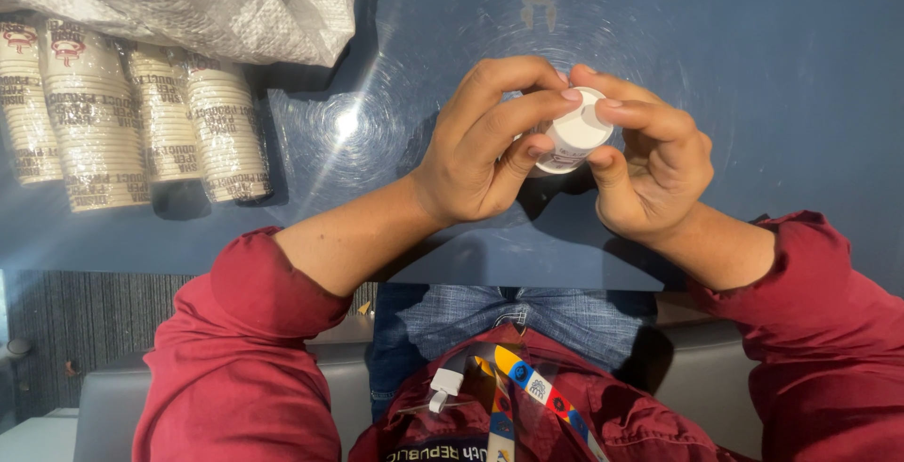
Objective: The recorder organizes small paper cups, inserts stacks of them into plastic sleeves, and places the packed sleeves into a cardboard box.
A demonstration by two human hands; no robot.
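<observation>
two hands on a small white cup

left hand [480, 146] and right hand [650, 165] pinch the paper cup [574, 134] from both sides above the blue desk [753, 48], steadying it; wrapped cup stacks [132, 123] lie well apart.

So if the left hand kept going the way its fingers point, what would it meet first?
The left hand points right, and its fingers already touch the small white cup. Just past the cup are the right hand's fingers, gripping it from the other side. Depth is hard to judge from above.
</observation>
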